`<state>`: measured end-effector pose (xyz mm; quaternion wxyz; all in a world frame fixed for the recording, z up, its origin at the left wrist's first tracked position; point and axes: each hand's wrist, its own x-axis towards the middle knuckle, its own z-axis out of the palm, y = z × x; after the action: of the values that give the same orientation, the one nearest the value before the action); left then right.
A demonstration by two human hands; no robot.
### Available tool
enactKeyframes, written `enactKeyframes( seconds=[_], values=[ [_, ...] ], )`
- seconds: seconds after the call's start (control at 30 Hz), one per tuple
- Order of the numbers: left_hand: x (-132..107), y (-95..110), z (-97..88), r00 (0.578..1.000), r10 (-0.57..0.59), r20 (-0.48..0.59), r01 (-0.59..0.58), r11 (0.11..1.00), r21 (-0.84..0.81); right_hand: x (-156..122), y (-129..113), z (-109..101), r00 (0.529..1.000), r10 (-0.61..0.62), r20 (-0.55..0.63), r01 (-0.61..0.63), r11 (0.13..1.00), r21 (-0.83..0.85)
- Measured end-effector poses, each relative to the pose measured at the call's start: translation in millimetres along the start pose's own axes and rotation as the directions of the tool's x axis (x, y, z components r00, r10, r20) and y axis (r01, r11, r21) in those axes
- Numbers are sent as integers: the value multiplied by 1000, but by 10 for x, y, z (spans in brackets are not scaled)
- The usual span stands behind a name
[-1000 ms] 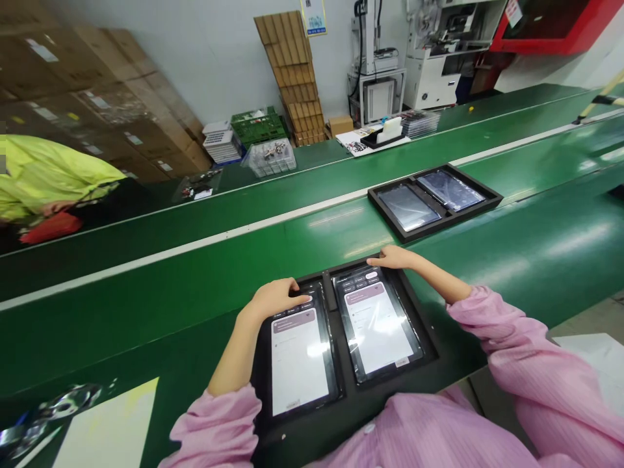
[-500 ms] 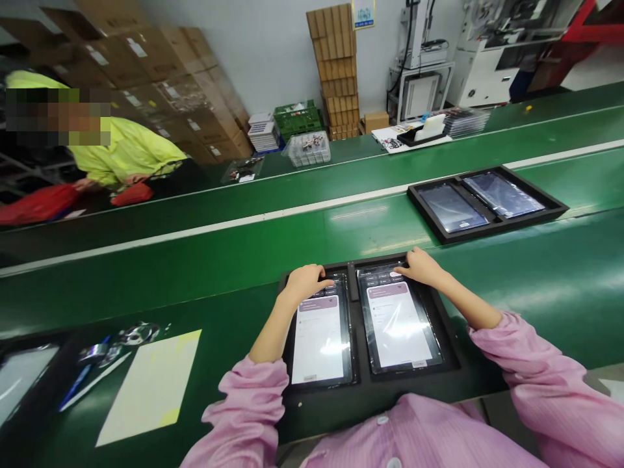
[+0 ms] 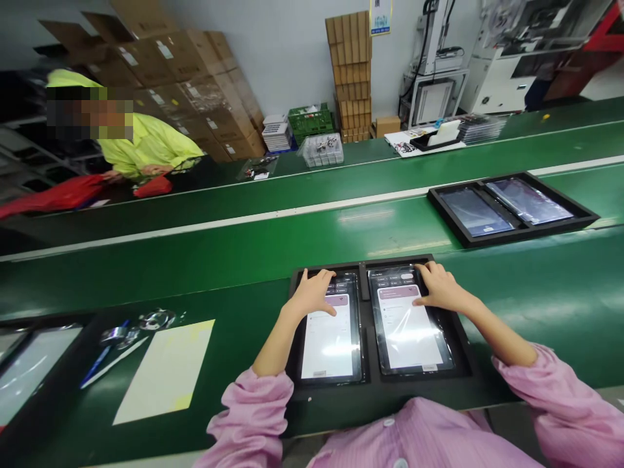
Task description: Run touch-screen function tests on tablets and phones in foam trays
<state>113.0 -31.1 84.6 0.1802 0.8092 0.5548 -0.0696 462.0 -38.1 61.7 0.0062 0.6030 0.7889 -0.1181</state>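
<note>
Two lit tablets lie side by side in a black tray (image 3: 368, 383) in front of me, each in its own compartment. My left hand (image 3: 314, 294) rests over the upper left of the left tablet (image 3: 331, 344), thumb stretched across the screen and fingers spread. Over the upper right of the right tablet (image 3: 412, 331) is my right hand (image 3: 441, 287), its thumb pointing onto the screen and its fingers at the tray's far side. Neither hand grips anything. Both screens show a white page with a mauve banner; clear film appears to cover them.
A second black tray (image 3: 519, 224) with two dark, film-wrapped tablets lies on the green belt, far right. Left are a pale paper sheet (image 3: 166, 374), pens (image 3: 114, 361), a tape roll (image 3: 156, 318) and another tray (image 3: 49, 390). A person in yellow (image 3: 151, 146) works across the line.
Both hands have opened wider, with thumbs now lower on the screens. The whole view has shifted, so the surroundings appear farther right. The two tablets still lie in the tray.
</note>
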Motion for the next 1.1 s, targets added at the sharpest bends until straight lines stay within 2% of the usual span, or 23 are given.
enactKeyframes(
  seconds=[0.1,0.2,0.3,0.4,0.5,0.63,0.7,0.87,1.0,1.1],
  values=[
    [76,-10,81,990,-42,-134,37,999,-36,4,77,132,993,1,-117,6,998,60],
    [183,-14,125,958,-130,-255,114,990,-78,101,225,220,944,68,-323,29,958,285],
    [201,-23,129,951,-154,-269,133,987,-95,9,285,307,858,80,-508,160,897,413],
    [101,-33,109,969,-106,-223,78,988,-131,-282,234,413,806,-43,-591,292,897,332],
    [-29,-21,103,991,11,-132,-27,992,-126,-530,175,480,789,-176,-589,362,907,214],
    [-118,20,131,996,87,-19,-88,993,-73,-597,144,452,805,-260,-533,390,909,145],
    [-126,33,145,996,88,-11,-88,994,-66,-577,132,425,798,-308,-518,412,906,96],
    [-127,36,157,995,98,-7,-99,994,-50,-574,97,409,740,-382,-553,458,889,0],
    [-138,32,152,996,91,13,-90,995,-50,-582,78,408,735,-402,-546,465,885,-25],
    [-134,22,161,997,83,13,-82,995,-56,-565,90,426,750,-394,-532,457,889,-14]
  ],
)
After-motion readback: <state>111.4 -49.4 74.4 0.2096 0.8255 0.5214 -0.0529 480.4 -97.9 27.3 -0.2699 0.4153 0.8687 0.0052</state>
